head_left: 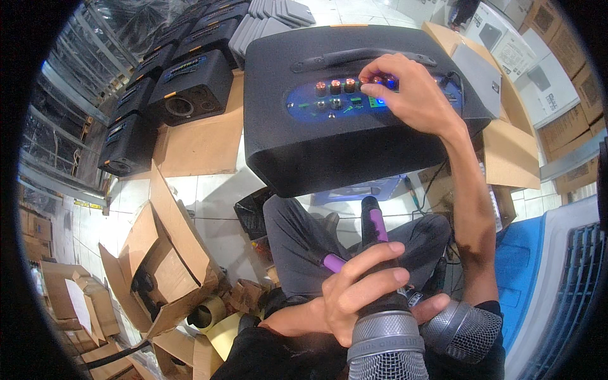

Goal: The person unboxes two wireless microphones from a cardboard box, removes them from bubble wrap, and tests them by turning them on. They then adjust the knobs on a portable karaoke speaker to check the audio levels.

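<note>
In front of me stands a large black speaker [304,149] with a strap handle [329,60] on top and a blue-lit control panel [301,109]. My right hand [411,88] reaches over this panel, thumb and fingers closed on one of the knobs in its row; the hand covers part of the panel. Copper-topped knobs [335,87] show just left of my fingertips. My left hand [361,291] is wrapped around two microphones above my lap. One microphone [387,345] has its silver mesh head toward me, the other [462,329] points right. Their handles carry purple bands.
Several black speakers [190,88] stand at the far left, beside stacked grey panels [266,28]. Open cardboard boxes [164,278] lie at the left, near a roll of tape [204,316]. A blue and white appliance [532,278] is at the right, and cartons [538,82] are stacked behind.
</note>
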Demonstrator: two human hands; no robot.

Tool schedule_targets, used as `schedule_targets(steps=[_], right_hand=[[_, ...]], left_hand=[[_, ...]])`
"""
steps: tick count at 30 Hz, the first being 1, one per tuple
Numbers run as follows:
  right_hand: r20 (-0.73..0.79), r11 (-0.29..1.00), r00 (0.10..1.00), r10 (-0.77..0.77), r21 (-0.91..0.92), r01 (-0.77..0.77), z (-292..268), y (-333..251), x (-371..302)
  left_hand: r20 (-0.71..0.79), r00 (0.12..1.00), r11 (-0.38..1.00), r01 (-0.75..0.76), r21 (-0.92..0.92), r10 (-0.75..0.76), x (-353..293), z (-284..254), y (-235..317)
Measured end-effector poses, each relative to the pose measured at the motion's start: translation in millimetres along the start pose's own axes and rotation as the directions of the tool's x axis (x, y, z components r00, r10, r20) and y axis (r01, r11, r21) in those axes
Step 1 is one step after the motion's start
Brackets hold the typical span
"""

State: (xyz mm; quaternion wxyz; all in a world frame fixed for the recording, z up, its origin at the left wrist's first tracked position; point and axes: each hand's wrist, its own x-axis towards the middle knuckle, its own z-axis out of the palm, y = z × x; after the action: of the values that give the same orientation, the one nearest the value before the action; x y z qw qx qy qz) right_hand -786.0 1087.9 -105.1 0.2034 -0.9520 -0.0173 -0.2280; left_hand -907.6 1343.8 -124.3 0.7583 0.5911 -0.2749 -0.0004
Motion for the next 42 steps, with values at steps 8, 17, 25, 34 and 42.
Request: schedule_targets(steps=[8,17,25,34,42], right_hand=[[0.008,1.000,1.000,0.027,0.004,-0.027,-8.0,5.0,-5.1],[-0.083,0.992,0.989,0.124,-0.006,-0.125,-34.7,19.6,-18.8],[-0.102,0.992,0.991,0.089,-0.077,-0.097,-25.5,18.9,-19.5],[-0.085,0.988,0.990,0.113,-0.094,-0.121,-26.9,20.6,-22.1],[-0.064,0.989,0.992,0.109,-0.090,-0.115,-26.2,25.5,-21.9]], left_hand=[[0.001,1.000,0.998,0.025,-0.052,-0.025,-1.7,-0.4,3.0],[0.054,0.994,0.996,-0.091,-0.012,0.091,0.5,-3.3,-2.9],[0.030,0.998,0.998,-0.052,0.039,0.051,2.3,-0.4,4.8],[0.063,0.997,0.999,-0.039,0.004,0.039,0.0,-0.9,-0.1],[0.086,0.990,0.993,-0.114,0.031,0.111,-0.4,-2.2,-3.7]])
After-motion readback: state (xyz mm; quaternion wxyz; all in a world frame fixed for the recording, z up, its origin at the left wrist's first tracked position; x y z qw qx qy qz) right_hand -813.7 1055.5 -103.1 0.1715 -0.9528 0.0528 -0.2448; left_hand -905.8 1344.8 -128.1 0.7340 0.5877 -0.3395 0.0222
